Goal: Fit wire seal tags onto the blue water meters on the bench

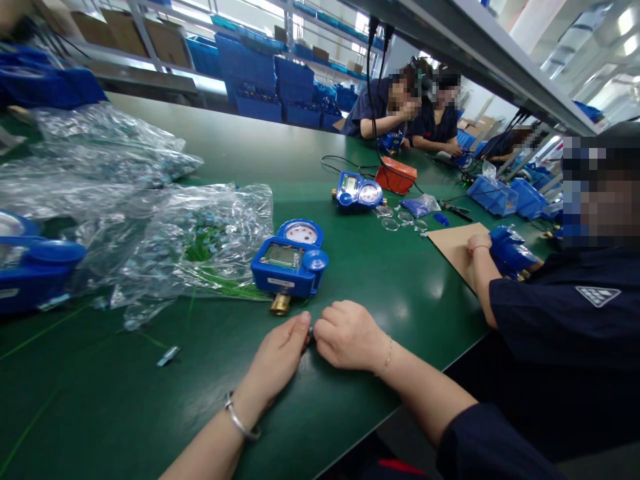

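Observation:
My left hand (280,355) is closed in a pinch above the green tabletop, thumb against the fingers. Facing it, my right hand (351,337) is also closed, knuckles up. A tiny grey-blue piece (311,333) shows between the two sets of fingertips; most of it is hidden. Just beyond my hands stands a blue water meter (287,261) with a display, a round dial and a brass fitting (281,305). Left of my hands, a small light-blue tag (169,356) lies on the table near thin green wires.
Clear plastic bags (165,240) of light-blue tags and green wire cover the left. Another blue meter (30,260) is at the left edge; one (357,191) lies farther back by a red box (396,175). At right, a co-worker's hand (479,243) rests on cardboard (453,250).

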`<state>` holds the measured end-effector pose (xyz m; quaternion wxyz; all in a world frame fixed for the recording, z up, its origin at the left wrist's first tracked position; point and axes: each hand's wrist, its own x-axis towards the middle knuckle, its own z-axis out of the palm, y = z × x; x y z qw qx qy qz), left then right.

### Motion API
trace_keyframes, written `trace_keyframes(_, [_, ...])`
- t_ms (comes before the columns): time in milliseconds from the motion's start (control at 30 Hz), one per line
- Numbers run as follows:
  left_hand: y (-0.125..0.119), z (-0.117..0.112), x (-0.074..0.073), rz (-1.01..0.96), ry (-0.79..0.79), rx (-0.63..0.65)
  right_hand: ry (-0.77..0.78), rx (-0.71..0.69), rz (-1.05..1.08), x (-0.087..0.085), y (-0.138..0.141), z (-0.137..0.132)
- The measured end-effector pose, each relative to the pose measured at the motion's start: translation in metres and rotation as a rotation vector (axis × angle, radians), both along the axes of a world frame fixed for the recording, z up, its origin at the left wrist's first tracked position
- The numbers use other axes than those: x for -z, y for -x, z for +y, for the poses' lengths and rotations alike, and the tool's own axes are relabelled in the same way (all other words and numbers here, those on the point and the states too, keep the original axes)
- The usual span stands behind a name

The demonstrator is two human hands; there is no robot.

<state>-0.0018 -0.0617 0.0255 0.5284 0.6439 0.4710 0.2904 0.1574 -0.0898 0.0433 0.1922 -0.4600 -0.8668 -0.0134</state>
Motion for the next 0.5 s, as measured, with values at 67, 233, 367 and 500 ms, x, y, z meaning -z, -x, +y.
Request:
trace_keyframes(67, [-0.001,0.000,0.000,-0.020,-0.007,0.052,0.138,0.042,0.204,0.005,0.004,0.000])
trace_keyframes(233, [-0.002,-0.003,-0.006,0.085,-0.128,0.009,0.454,0.223,0.614,0.020,0.026,-0.003])
trace_keyframes(367, [-0.001,-0.002,-0.007,0.115,-0.145,-0.039,0.368,0.260,0.557,0.018,0.028,-0.011])
trace_keyframes(500, [0.000,-0.003,-0.005,0.096,-0.127,-0.044,0.204,0.183,0.349,0.015,0.017,-0.013])
